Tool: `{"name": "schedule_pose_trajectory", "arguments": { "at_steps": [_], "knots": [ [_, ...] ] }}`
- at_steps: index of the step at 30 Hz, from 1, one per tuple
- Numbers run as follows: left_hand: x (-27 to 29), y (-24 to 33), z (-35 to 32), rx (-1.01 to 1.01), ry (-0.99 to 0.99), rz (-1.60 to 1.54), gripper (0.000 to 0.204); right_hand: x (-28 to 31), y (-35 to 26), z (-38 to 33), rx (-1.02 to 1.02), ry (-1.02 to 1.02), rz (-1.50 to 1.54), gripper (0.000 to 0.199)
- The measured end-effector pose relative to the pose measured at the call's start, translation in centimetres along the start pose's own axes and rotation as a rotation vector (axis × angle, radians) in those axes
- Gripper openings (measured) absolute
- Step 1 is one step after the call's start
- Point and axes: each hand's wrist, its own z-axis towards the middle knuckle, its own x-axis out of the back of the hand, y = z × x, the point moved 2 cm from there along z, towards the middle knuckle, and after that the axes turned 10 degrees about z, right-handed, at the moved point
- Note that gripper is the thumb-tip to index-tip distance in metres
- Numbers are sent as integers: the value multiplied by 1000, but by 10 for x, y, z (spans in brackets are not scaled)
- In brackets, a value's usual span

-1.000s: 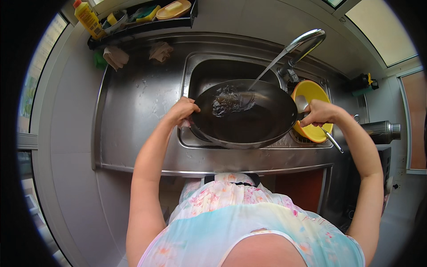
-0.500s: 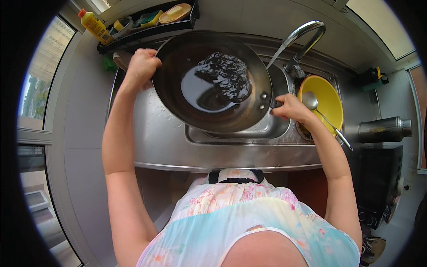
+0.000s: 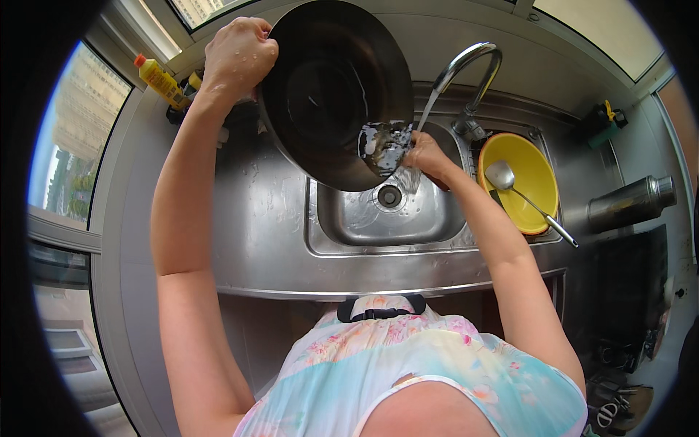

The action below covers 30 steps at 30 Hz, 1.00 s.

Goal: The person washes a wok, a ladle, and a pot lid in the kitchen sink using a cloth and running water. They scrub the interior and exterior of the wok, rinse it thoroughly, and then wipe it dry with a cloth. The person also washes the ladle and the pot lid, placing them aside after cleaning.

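The tilted black pan (image 3: 328,87) is covering the back of the sink (image 3: 349,218) and blocking the way to the faucet (image 3: 466,69) from the left. The basin's front and the drain (image 3: 389,195) are lying open. The bare steel surface (image 3: 247,218) left of the sink is offering free passage. On the right, a yellow bowl (image 3: 528,175) with a ladle (image 3: 524,200) is taking up the room.

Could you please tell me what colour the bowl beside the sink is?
The bowl is bright yellow, with a metal ladle resting in it; the head view shows it.
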Motion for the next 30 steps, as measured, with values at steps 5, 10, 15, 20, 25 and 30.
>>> {"name": "schedule_pose_trajectory", "arguments": {
  "at_steps": [5, 10, 15, 20, 25, 30],
  "knots": [
    [14, 28, 24, -5, 7, 25, 32, 23, 46, -31, 37, -47, -139, 39],
    [11, 42, 33, 14, -37, 57, 30, 52, 81, -66, -342, -105, -163, 30],
    [1, 54, 36, 13, -37, 83, 30, 19, 23, 2, -14, -50, 85, 24],
    [-1, 50, 34, 53, -153, 65, 33, 29, -1, -34, -304, -230, 346, 21],
    [-7, 32, 49, 127, -303, 17, 28, 46, -26, -48, -495, -524, 731, 47],
    [-28, -4, 25, 216, -435, -134, 23, 54, -62, -55, -740, -572, 688, 46]
  ]
}}
